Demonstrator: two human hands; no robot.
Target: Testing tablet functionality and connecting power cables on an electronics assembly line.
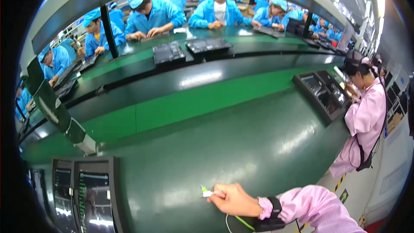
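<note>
I see the right hand [236, 200] pinched closed on the plug [207, 194], over the bench [181, 146] — left hand out of view. The trailing cable [245, 222] could snag the wristband [274, 207] and tug the plug loose.

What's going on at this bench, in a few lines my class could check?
A person in pink sleeves pinches a small white plug in their right hand, above the green tabletop. Their left hand is out of view. A dark frame with glossy panels lies to the left. At right, a co-worker in pink stands beside another dark tray.
</note>
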